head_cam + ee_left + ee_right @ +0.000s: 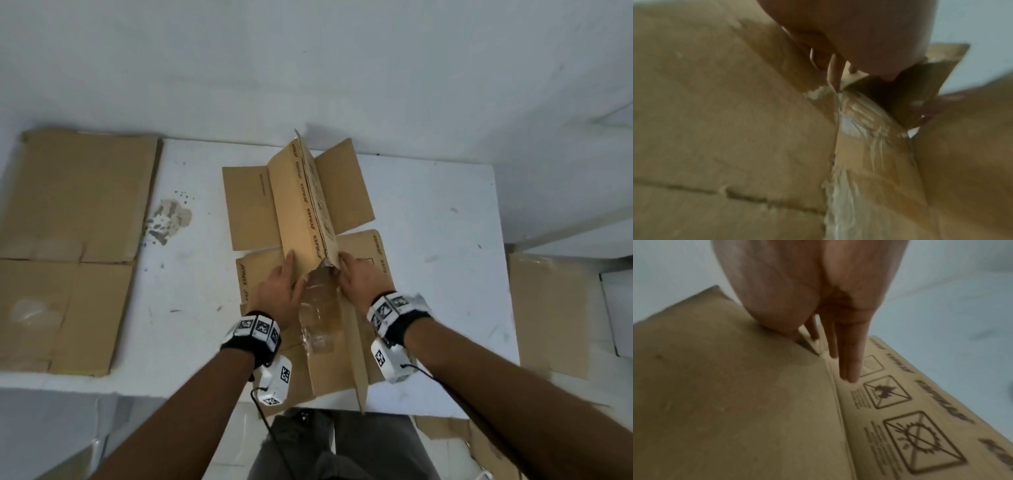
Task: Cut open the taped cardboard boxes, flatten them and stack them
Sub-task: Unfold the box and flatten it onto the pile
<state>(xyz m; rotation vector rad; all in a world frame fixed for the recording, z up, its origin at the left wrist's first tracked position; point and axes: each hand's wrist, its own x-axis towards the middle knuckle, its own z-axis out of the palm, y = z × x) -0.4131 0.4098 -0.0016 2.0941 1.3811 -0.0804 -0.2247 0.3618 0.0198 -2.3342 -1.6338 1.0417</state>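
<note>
A brown cardboard box (301,205) lies cut open in the middle of the white table (445,222). Its panels are spread flat, but one fold stands up as a ridge running away from me. My left hand (291,274) presses straight fingers against the ridge's left face at its near end. My right hand (351,274) lies with straight fingers (849,353) on the printed panel (900,418) just right of the ridge. A strip of clear tape (317,315) hangs crumpled from the ridge's near end between my hands, and the tape (857,123) also shows below my left palm (859,40).
Flattened cardboard sheets (75,205) cover the table's left end. A patch of chipped paint (169,219) marks the table between them and the box. More flat cardboard (548,308) lies lower down past the table's right edge, and some on the floor (462,442).
</note>
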